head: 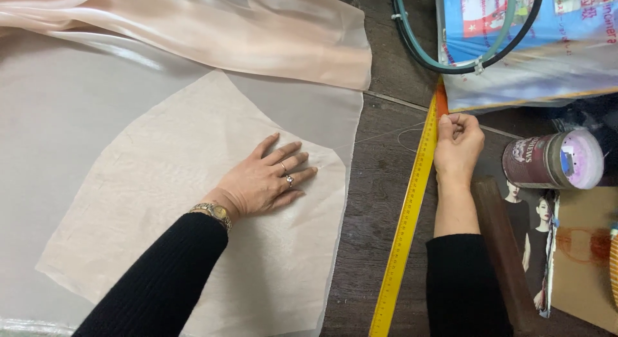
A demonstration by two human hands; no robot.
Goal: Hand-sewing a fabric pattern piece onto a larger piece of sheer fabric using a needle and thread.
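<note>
My left hand (267, 179) lies flat, fingers spread, on a cut piece of sheer peach fabric (167, 202) that rests on a larger pale sheet (58, 112). It wears rings and a gold wristwatch. My right hand (457, 144) is closed beside the upper end of a long yellow ruler (409, 215), fingers curled and pinching a thin thread (405, 134) that loops over the dark wooden table (367, 208). The ruler runs diagonally from the bottom centre up to the right.
Folded glossy peach fabric (257, 34) lies along the top. A plastic-wrapped colourful package (534, 47) with green and black hoops (444, 60) sits top right. A cylindrical jar (553, 160) lies on its side at right, above a magazine (534, 240).
</note>
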